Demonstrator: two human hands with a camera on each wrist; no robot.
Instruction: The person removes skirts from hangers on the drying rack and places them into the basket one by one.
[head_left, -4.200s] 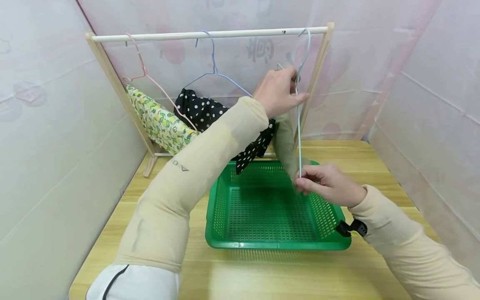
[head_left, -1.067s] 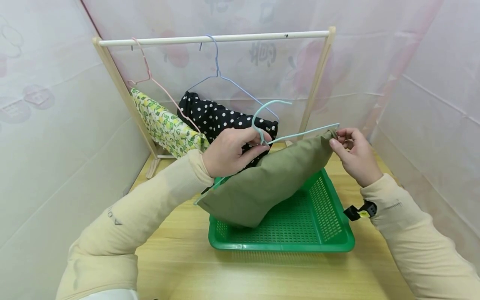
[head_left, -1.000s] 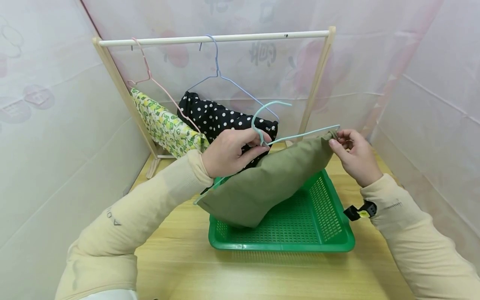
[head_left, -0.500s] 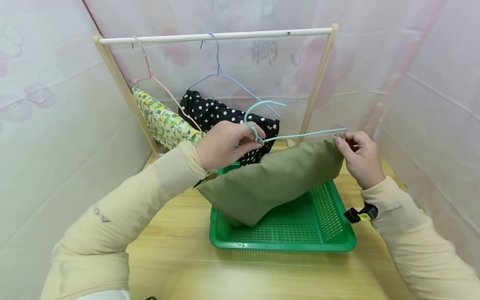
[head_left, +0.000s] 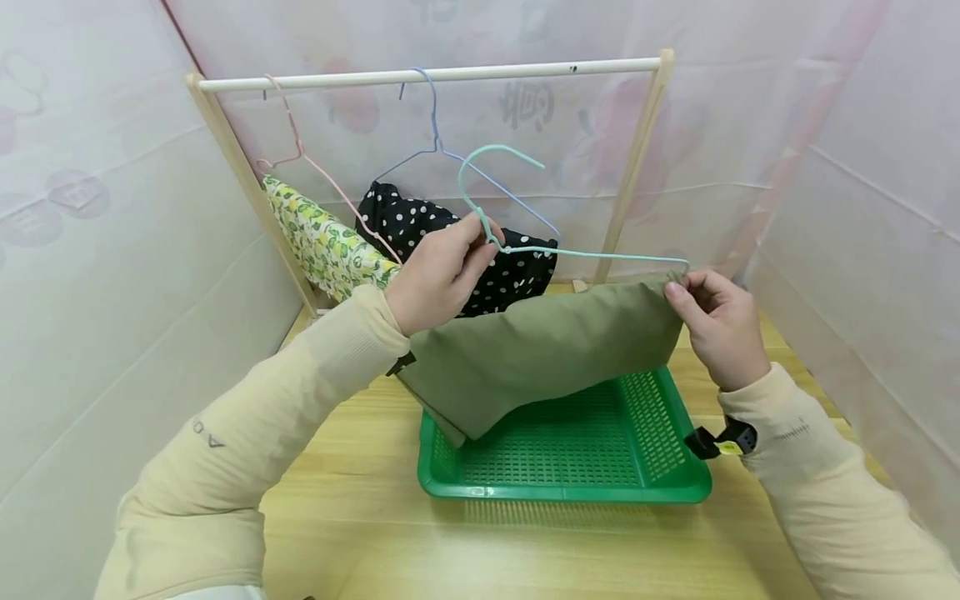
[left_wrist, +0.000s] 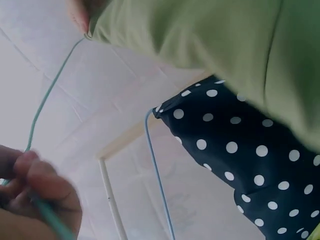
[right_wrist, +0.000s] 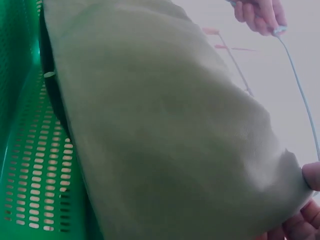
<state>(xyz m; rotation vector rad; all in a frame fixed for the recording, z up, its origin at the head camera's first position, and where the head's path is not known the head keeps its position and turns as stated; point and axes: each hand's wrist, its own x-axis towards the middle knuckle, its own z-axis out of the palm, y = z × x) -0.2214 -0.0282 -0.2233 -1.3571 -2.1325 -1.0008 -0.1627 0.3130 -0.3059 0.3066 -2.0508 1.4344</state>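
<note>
My left hand (head_left: 442, 271) pinches a mint-green wire hanger (head_left: 600, 255) at its neck, just under the hook. The hook stands free in front of the rack, pointing up and curving right. An olive-green cloth (head_left: 555, 350) hangs from this hanger, its lower edge over the green basket (head_left: 562, 493). With thumb and fingers, my right hand (head_left: 720, 325) pinches the cloth's upper right corner, right at the hanger's end. In the left wrist view, the hanger's arm runs from the left hand up to that corner. The cloth hides the hanger's bottom bar.
Behind stands a wooden rack with a white rod (head_left: 510, 72). A blue hanger (head_left: 433, 117) with black polka-dot cloth (head_left: 517, 279) and a pink hanger (head_left: 330, 179) with lemon-print cloth (head_left: 322, 237) hang there. The basket sits on a wooden table (head_left: 360, 500) between fabric walls.
The mint hanger has come off the rod's right end and forward over the basket. Over the last second its hook has risen and shifted left, the cloth spreading wider between the hands.
</note>
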